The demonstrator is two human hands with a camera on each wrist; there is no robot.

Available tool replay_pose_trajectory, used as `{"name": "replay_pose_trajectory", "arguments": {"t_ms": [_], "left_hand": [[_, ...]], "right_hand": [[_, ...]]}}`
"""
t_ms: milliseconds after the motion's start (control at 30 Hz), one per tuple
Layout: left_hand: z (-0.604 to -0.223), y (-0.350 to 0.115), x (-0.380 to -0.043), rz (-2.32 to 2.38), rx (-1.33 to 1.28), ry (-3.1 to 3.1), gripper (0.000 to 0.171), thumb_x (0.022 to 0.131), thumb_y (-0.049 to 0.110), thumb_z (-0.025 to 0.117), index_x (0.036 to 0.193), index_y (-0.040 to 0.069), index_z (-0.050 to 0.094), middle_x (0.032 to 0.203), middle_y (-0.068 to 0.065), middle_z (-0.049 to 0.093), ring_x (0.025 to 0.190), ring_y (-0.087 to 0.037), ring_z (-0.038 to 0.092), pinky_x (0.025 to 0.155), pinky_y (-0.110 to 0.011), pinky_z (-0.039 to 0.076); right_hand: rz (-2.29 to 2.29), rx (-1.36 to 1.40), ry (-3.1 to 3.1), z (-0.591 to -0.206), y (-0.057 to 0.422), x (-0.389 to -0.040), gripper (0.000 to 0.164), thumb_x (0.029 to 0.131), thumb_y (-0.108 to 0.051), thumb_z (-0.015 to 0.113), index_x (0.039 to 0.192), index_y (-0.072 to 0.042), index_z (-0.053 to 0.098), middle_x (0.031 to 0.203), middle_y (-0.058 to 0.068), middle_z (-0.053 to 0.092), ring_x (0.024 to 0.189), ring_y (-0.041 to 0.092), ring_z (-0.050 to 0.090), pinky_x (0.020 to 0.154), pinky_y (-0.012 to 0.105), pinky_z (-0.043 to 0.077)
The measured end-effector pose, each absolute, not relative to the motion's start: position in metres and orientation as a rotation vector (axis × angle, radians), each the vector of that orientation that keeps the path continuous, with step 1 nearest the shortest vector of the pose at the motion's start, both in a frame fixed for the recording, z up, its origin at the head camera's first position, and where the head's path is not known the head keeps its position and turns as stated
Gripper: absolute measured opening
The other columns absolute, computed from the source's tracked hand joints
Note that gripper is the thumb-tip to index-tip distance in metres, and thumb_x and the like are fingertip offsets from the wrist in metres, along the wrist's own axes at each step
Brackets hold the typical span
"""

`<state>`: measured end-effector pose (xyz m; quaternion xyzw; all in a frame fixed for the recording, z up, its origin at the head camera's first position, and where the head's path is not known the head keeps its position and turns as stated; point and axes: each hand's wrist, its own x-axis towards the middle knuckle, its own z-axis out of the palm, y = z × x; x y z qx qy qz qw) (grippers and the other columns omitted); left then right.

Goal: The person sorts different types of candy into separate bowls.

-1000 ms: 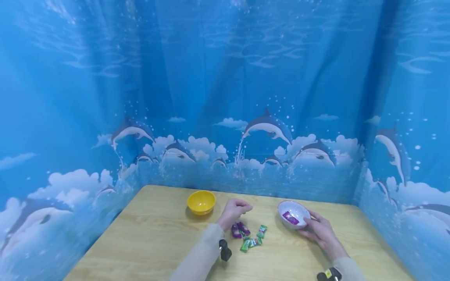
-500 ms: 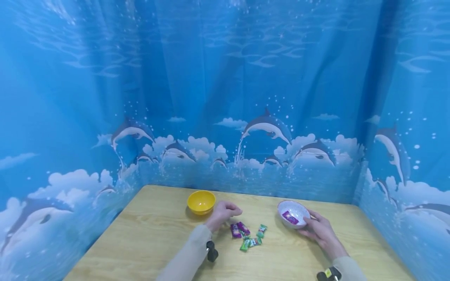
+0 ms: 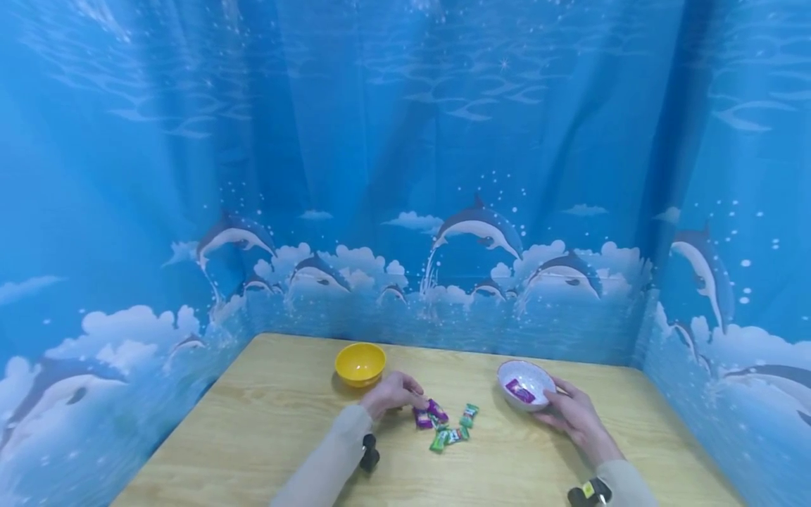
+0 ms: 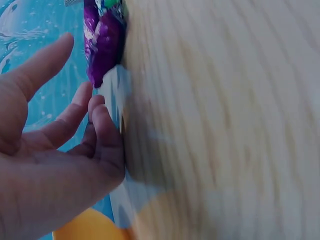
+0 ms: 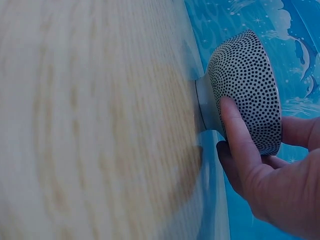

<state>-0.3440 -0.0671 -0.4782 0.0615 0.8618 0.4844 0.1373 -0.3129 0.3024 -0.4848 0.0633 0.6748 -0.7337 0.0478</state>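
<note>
My left hand (image 3: 394, 393) reaches over two purple-wrapped candies (image 3: 436, 411), its fingertips right by them in the head view. In the left wrist view the thumb and fingers stand apart, just short of a purple candy (image 4: 106, 47), with nothing between them. At the right, my right hand (image 3: 578, 417) grips a white bowl (image 3: 541, 381) by its near rim, thumb at the rim and fingers under the side. Black dots cover the bowl's outside (image 5: 245, 85). Inside it lies a purple candy (image 3: 519, 390).
Several green-wrapped candies (image 3: 469, 415) lie beside the purple ones at mid table. Behind my left hand stands a yellow bowl (image 3: 360, 363). A blue dolphin-print curtain (image 3: 405, 211) surrounds the wooden table (image 3: 253, 415) at the back and sides.
My left hand has moved left, then down and nearer to the purple candies on the table. My right hand and the white bowl have stayed in place.
</note>
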Motion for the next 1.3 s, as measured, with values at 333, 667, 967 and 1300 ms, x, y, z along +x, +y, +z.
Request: {"name": "replay_pose_trajectory", "arguments": {"t_ms": [333, 667, 967, 1300], "left_hand": [[-0.4799, -0.0775, -0.3463, 1.311, 0.268, 2.457, 0.028, 0.074, 0.019, 0.084, 0.096, 0.009, 0.068, 0.090, -0.003, 0.065, 0.084, -0.020, 0.057, 0.075, -0.031, 0.049], [-0.4826, -0.0735, -0.3448, 1.258, 0.281, 2.510, 0.028, 0.070, 0.017, 0.086, 0.090, 0.010, 0.068, 0.086, -0.003, 0.063, 0.080, -0.019, 0.054, 0.070, -0.029, 0.044], [-0.4858, -0.0723, -0.3466, 1.190, 0.239, 2.542, 0.021, 0.071, 0.019, 0.086, 0.086, 0.015, 0.072, 0.086, 0.000, 0.066, 0.083, -0.020, 0.056, 0.076, -0.035, 0.046], [-0.4839, -0.0733, -0.3452, 1.197, 0.270, 2.545, 0.016, 0.073, 0.018, 0.084, 0.086, 0.015, 0.075, 0.087, 0.001, 0.068, 0.079, -0.019, 0.055, 0.070, -0.030, 0.044]], "right_hand": [[-2.242, 0.193, 2.058, -0.4842, 0.3013, -0.3116, 0.065, 0.100, -0.003, 0.044, 0.153, 0.008, 0.006, 0.149, 0.043, 0.014, 0.108, 0.032, 0.062, 0.091, 0.044, 0.057], [-2.237, 0.225, 2.071, -0.4830, 0.3013, -0.3117, 0.067, 0.099, -0.004, 0.047, 0.153, 0.007, 0.007, 0.149, 0.043, 0.015, 0.111, 0.035, 0.061, 0.091, 0.043, 0.057], [-2.232, 0.208, 2.070, -0.4845, 0.3015, -0.3122, 0.067, 0.100, -0.004, 0.045, 0.153, 0.007, 0.006, 0.150, 0.042, 0.013, 0.105, 0.028, 0.062, 0.091, 0.043, 0.057], [-2.245, 0.190, 2.068, -0.4875, 0.3026, -0.3128, 0.065, 0.100, -0.002, 0.043, 0.153, 0.008, 0.006, 0.149, 0.044, 0.016, 0.103, 0.025, 0.064, 0.090, 0.042, 0.057]]}}
